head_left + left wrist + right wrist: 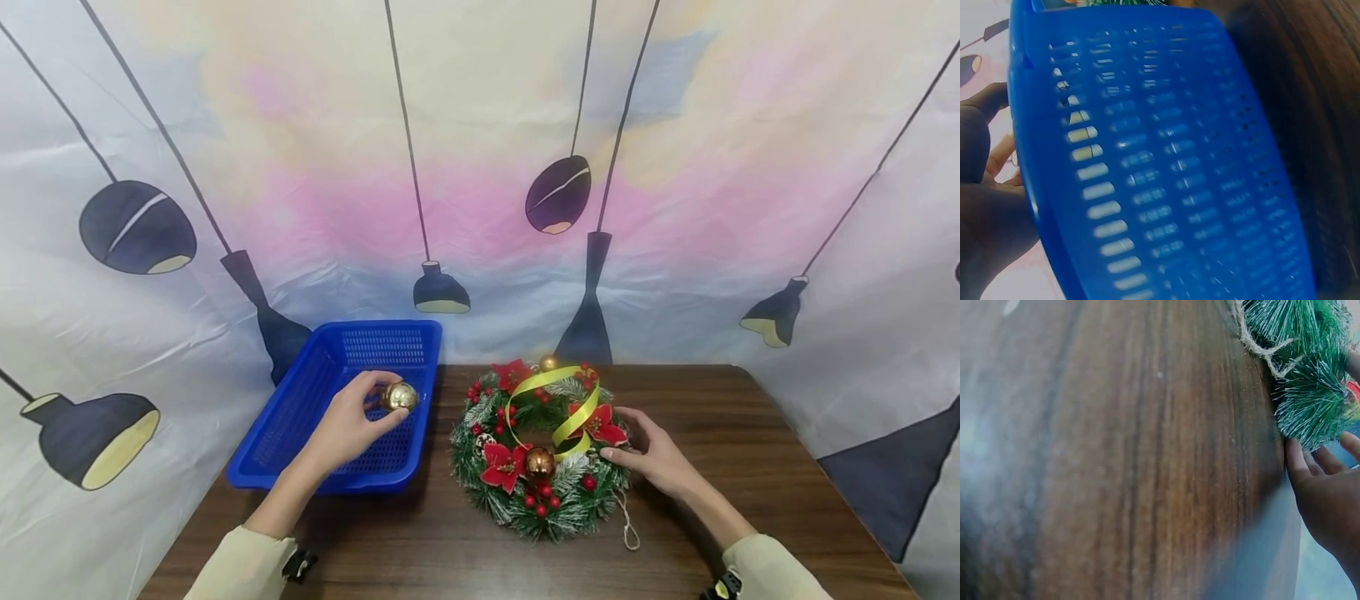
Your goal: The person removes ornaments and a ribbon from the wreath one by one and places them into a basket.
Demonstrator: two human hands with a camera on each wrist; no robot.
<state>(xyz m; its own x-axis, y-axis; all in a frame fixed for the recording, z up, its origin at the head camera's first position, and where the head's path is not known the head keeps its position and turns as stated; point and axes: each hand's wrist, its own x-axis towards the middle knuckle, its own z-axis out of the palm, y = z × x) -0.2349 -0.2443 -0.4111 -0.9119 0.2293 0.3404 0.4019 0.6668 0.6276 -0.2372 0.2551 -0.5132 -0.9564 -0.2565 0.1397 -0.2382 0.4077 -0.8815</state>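
Between thumb and fingers, my left hand [356, 425] holds a shiny gold bauble [400, 396] over the right part of a blue plastic basket [330, 482]. The left wrist view looks at the basket's slotted side [1135, 156], with part of the hand behind its rim. On the table lies a green Christmas wreath [570, 504] with red poinsettias, red berries, a copper bauble [539, 464] and frosted needles. A loop of yellow ribbon [525, 385] stands up from it. My right hand [656, 454] grips the wreath's right edge, thumb on the near side, fingertips against the needles [1313, 403].
A twine loop [630, 533] hangs from the wreath onto the dark wooden table [697, 400]. Behind the table's far edge hangs a cloth backdrop [480, 192] printed with lamps. The basket stands at the table's left side, near the backdrop.
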